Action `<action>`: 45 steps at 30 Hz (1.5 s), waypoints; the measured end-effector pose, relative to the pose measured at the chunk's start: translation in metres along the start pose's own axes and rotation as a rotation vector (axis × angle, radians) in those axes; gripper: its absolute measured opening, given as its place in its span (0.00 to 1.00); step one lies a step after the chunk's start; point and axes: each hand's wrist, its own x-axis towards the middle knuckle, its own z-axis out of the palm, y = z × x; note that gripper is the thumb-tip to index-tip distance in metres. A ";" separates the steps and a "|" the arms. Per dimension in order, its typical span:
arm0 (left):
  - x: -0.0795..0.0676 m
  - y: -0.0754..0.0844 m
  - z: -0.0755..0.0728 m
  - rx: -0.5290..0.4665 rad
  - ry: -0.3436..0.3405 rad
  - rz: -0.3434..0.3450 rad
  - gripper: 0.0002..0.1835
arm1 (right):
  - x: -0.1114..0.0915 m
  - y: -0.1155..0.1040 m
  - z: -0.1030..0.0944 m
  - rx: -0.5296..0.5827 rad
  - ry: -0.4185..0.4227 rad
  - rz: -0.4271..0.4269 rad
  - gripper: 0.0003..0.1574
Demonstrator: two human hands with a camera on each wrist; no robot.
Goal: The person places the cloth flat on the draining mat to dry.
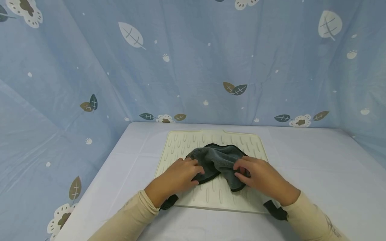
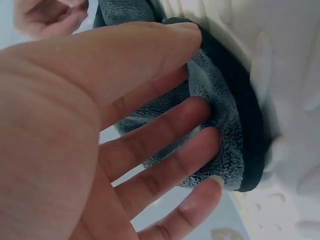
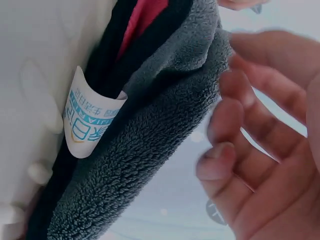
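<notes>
A dark grey fluffy cleaning cloth point(image 1: 223, 159) with black edging lies rumpled over a cream ribbed mat point(image 1: 208, 197). At its left part rests my left hand point(image 1: 181, 172); in the left wrist view the extended, spread fingers point(image 2: 175, 165) touch the pile, and the thumb lies by the black trim. My right hand point(image 1: 260, 174) pinches a fold on the right side between thumb and fingertips, its other fingers loosely curled. In the right wrist view a white label point(image 3: 92, 115) with blue print sits on the edging, and a strip of pink underside shows.
The mat lies on a table with a white cover point(image 1: 316, 167). A blue curtain point(image 1: 196, 67) with leaf and flower prints hangs behind and along the left side. Black straps point(image 1: 275, 211) sit at both wrists.
</notes>
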 end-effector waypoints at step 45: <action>-0.004 -0.014 -0.003 -0.029 0.050 -0.065 0.13 | -0.002 0.026 -0.001 -0.006 -0.061 0.176 0.15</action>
